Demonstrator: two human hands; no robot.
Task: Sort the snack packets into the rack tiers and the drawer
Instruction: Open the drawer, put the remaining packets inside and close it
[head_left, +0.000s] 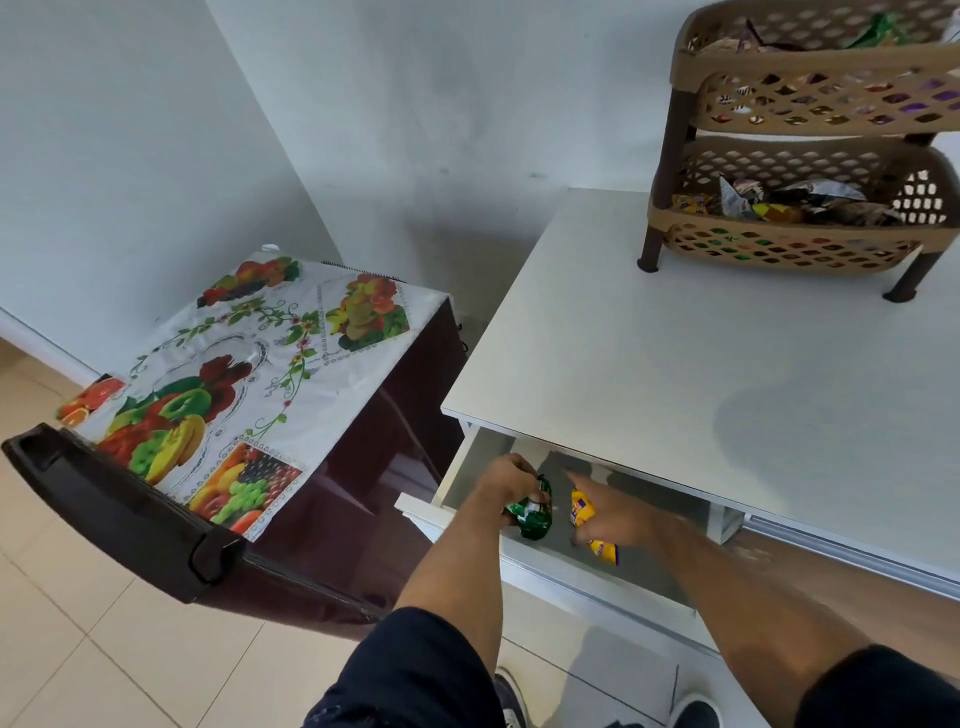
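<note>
The drawer (470, 467) stands pulled out from under the white table (675, 364), and both hands reach down into it. The left hand (506, 480) is clenched around a green packet (535, 514) held just above the drawer's grey floor. The right hand (613, 512) is blurred; it lies over yellow packets (582, 508), one showing at its fingers and another (603, 551) below its palm, but whether it grasps either I cannot tell. The drawer's rear is hidden under the tabletop, and its right part by the right forearm. On the table, at the far corner from the drawer, stands a tan lattice rack (810, 156), cut off by the top and right edges; its tiers hold packets, mostly glimpsed through the lattice holes and too jumbled to tell apart. Left of the drawer sits a dark maroon fridge (363, 441) topped with a fruit-print cover (249, 374). Below the drawer lies a pale tiled floor (104, 649), with two shoes (511, 701) at the bottom edge. White walls meet behind the fridge.
</note>
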